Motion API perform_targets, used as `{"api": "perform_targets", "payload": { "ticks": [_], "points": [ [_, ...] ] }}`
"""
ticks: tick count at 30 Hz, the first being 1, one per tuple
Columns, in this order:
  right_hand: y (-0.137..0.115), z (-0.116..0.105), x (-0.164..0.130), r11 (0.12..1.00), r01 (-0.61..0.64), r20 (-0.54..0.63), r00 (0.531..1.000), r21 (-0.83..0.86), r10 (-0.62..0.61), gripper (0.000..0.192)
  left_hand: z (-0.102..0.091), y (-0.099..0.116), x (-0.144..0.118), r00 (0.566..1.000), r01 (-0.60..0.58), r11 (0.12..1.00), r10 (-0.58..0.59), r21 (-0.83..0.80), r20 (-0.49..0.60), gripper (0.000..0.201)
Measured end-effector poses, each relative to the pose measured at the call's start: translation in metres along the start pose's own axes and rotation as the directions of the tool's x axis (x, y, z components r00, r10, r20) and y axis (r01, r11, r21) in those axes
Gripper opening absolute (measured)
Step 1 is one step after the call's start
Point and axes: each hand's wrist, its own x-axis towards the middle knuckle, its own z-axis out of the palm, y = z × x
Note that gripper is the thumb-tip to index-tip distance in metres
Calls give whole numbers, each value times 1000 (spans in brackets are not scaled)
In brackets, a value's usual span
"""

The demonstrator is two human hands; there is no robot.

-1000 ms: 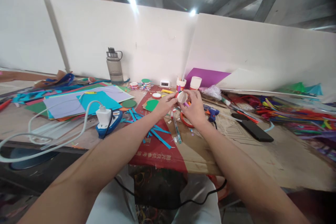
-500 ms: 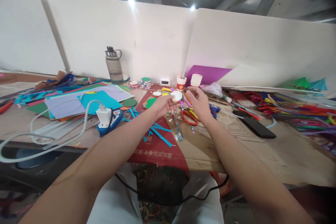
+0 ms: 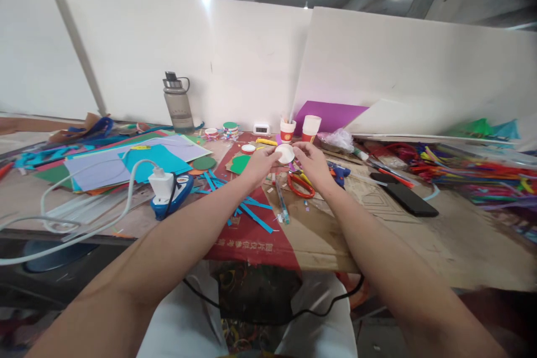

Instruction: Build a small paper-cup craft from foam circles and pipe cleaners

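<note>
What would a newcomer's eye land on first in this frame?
Most likely the two bare arms reaching to mid-table, where the left hand and right hand together hold a small white round piece. Red-handled scissors lie just below the right hand, and coloured paper sheets spread across the table's left side.

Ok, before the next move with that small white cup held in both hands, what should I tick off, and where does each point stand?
1. Left hand on the small white cup: fingers touch its left side, ok.
2. Right hand on the cup: fingertips meet its right side, ok.
3. Cup clear of the table: held above the clutter, ok.
4. Red-handled scissors within reach: lying just below the right hand, ok.
5. Blue glue gun kept off the hands: lies to the right, apart, ok.
6. Anything stuck on the cup: too small to see, cannot tell.
</note>
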Motion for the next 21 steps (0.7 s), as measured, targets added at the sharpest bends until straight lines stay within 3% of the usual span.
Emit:
{"api": "perform_targets", "payload": {
  "ticks": [4,7,9,11,17,21],
  "points": [
    [-1,3,-4,977,152,-44,986,-147,-160,37,-1,-2,1,966,-236,933,255,272,-35,20],
    [-3,8,-9,940,283,-2,958,-192,-288,44,-4,0,0,904,-355,766,428,535,-13,21],
    [-5,10,-11,923,334,-3,940,-190,-341,42,-4,1,-2,875,-389,657,484,646,34,22],
    [-6,12,-12,912,357,-31,928,-202,-371,38,-4,1,-5,865,-410,615,496,673,75,24],
    [-7,12,-11,896,368,-84,913,-249,-399,33,-2,0,-7,891,-430,720,437,544,126,30],
    [-7,10,-11,910,346,-84,924,-228,-372,35,-2,-1,-4,930,-359,889,365,283,33,27]
  ]
}}
